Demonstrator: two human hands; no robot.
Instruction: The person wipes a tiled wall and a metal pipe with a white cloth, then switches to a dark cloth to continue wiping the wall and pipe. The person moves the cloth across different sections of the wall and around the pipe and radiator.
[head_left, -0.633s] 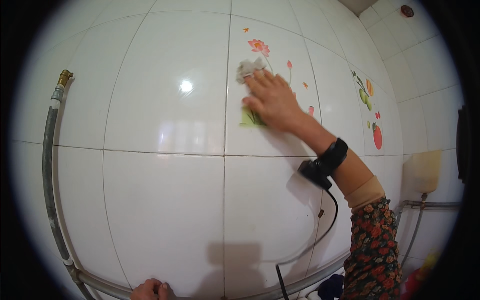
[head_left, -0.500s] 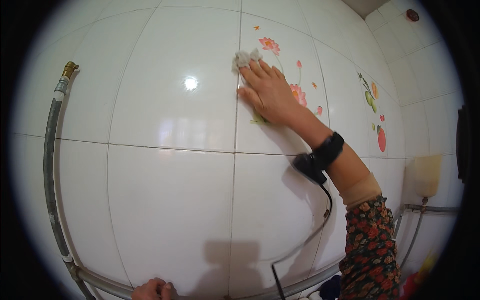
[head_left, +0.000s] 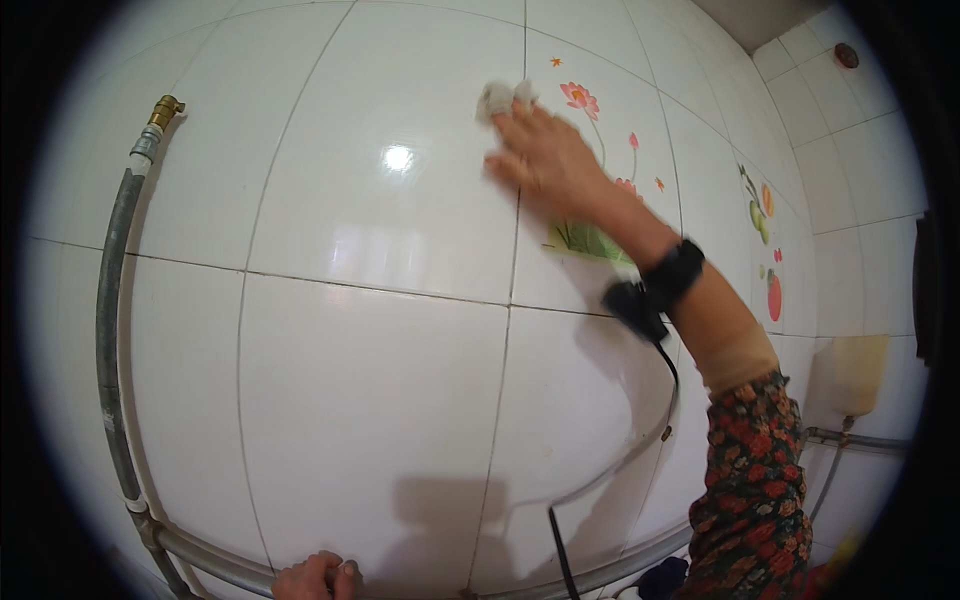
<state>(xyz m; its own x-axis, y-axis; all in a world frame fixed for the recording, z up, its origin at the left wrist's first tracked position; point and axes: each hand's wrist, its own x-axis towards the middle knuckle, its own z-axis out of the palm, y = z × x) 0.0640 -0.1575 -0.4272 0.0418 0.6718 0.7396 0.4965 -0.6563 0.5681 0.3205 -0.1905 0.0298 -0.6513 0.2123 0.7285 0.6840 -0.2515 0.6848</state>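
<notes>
My right hand [head_left: 553, 158] is stretched up against the white tiled wall [head_left: 370, 400], its fingertips pressing a crumpled whitish cloth [head_left: 497, 101] to the tiles. The cloth lies just left of a vertical joint, beside a pink lotus print [head_left: 579, 98]; the hand is slightly blurred. A black strap [head_left: 672, 275] with a dark device and a cable circles that wrist. At the bottom edge, my left hand [head_left: 318, 577] is curled over the grey horizontal pipe [head_left: 215, 567]. Part of its grip is cut off by the frame.
A grey vertical pipe [head_left: 112, 320] with a brass fitting [head_left: 165, 110] runs up the left wall. Fruit prints [head_left: 757, 215] mark tiles to the right. Beyond them hangs a yellowish container [head_left: 858, 375] above another pipe. Dark cloth-like items [head_left: 662, 578] lie low at right.
The right hand and cloth have slid left and slightly up across the tiles, uncovering more of the green printed leaves. The whole view has shifted a little. My left hand stays at the pipe.
</notes>
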